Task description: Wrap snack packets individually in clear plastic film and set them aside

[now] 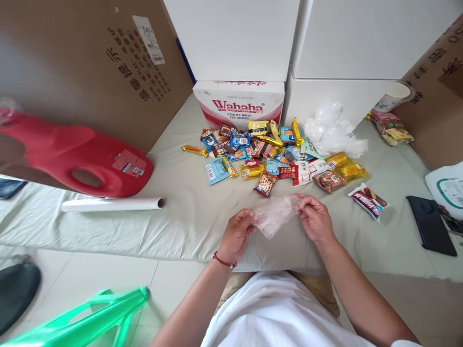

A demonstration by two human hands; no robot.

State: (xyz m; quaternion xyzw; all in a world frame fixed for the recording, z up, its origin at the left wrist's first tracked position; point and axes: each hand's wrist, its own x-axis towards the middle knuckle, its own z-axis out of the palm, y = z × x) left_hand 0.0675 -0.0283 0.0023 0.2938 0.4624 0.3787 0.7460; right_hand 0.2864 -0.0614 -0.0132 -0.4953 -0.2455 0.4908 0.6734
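My left hand (237, 234) and my right hand (315, 218) both pinch a thin clear plastic bag (274, 215), stretched between them just above the pale sheet (188, 212). A red string bracelet circles my left wrist. Beyond the bag lies a pile of several wrapped snacks (269, 149) in blue, yellow, brown and red wrappers. One snack in a white and red wrapper (368, 200) lies apart to the right of my right hand.
A red jug (77, 154) lies on its side at left, a white roll (112, 204) in front of it. A Wahaha carton (239, 103), white boxes and cardboard boxes stand behind. Crumpled clear bags (334, 132), a black phone (430, 224), a green bag (90, 320).
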